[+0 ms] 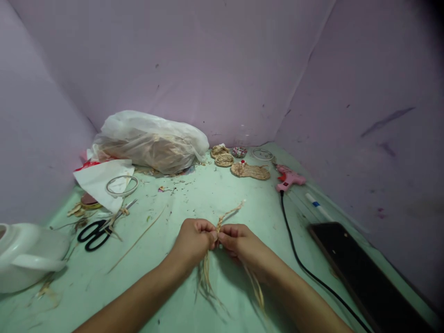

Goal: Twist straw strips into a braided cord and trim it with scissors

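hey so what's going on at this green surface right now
A person's left hand and right hand are pinching a straw-coloured braid between them. Its braided end points away from the person, while loose strands hang below. Black-handled scissors lie off to the left, a pink glue gun to the right.

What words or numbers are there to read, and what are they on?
None that I can read.
White stick with a blue band: any print is too small.
Pink plastic glue gun: no readable letters.
Flat black rectangular device: only tiny pale spots, too small to make out.
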`<action>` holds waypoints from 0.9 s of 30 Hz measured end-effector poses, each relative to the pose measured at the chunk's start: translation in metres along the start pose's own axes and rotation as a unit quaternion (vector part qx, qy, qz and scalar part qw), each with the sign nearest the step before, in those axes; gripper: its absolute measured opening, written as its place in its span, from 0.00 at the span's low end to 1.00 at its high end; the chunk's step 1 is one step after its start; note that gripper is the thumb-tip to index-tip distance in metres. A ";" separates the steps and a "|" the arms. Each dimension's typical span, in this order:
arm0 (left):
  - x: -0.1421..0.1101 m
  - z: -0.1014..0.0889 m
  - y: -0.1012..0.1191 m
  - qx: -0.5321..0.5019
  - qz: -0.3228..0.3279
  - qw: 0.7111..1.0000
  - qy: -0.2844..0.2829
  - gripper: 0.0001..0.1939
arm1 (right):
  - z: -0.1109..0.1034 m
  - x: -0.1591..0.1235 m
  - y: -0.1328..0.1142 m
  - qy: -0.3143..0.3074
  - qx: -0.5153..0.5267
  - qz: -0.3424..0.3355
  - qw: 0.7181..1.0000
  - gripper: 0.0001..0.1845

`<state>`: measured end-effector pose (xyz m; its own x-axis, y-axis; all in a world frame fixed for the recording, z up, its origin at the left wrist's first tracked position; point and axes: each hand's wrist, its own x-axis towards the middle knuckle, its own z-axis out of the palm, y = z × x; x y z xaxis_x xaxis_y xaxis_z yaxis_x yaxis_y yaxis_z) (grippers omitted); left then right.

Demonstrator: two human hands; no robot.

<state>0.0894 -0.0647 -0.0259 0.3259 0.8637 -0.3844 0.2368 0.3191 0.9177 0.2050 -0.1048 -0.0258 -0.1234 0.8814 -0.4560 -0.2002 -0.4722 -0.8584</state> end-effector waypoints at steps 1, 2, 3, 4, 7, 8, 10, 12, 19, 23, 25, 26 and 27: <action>0.000 -0.001 0.001 0.005 -0.001 1.000 -0.011 0.03 | -0.001 0.000 -0.001 0.002 -0.022 -0.001 1.000 0.08; 0.000 -0.001 0.002 0.011 -0.002 1.000 -0.017 0.04 | -0.003 0.001 -0.001 0.006 -0.038 -0.004 0.999 0.09; 0.000 -0.002 0.002 0.020 -0.002 1.000 -0.018 0.04 | -0.005 0.002 -0.001 0.014 -0.048 -0.007 0.999 0.10; 0.000 -0.002 0.002 0.031 0.000 0.999 -0.012 0.04 | -0.006 0.003 0.000 0.026 -0.050 -0.010 0.998 0.10; 0.002 -0.005 0.000 0.071 0.009 0.997 0.012 0.02 | -0.006 0.006 0.004 0.068 -0.030 -0.022 0.997 0.10; 0.003 -0.007 -0.001 0.092 0.017 0.995 0.020 0.02 | -0.005 0.007 0.006 0.081 -0.021 -0.029 0.996 0.10; 0.005 -0.010 -0.001 0.150 0.043 0.987 0.035 0.04 | -0.004 0.009 0.009 0.108 -0.006 -0.040 0.993 0.11; 0.006 -0.014 0.000 0.207 0.073 0.975 0.035 0.07 | -0.003 0.010 0.011 0.131 0.005 -0.042 0.991 0.11; 0.009 -0.029 0.016 0.278 0.079 0.957 -0.027 0.09 | -0.004 0.012 0.013 0.152 0.029 -0.029 0.988 0.12; 0.010 -0.065 0.036 0.330 0.099 0.939 0.018 0.10 | -0.003 0.011 0.011 0.155 0.025 -0.010 0.987 0.13; 0.009 -0.091 0.045 0.392 0.104 0.910 0.085 0.09 | -0.002 0.011 0.012 0.160 0.020 -0.009 0.987 0.13; 0.009 -0.104 0.047 0.433 0.091 0.888 0.123 0.08 | -0.003 0.012 0.012 0.161 0.018 -0.009 0.987 0.13; 0.010 -0.116 0.049 0.473 0.068 0.865 0.150 0.08 | -0.003 0.012 0.013 0.160 0.017 -0.009 0.987 0.13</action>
<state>-0.0018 0.0046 0.0266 0.1910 0.9758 -0.1065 0.9049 -0.1330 0.4042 0.2035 -0.1002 -0.0434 0.1928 0.8465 -0.4963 -0.2331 -0.4518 -0.8611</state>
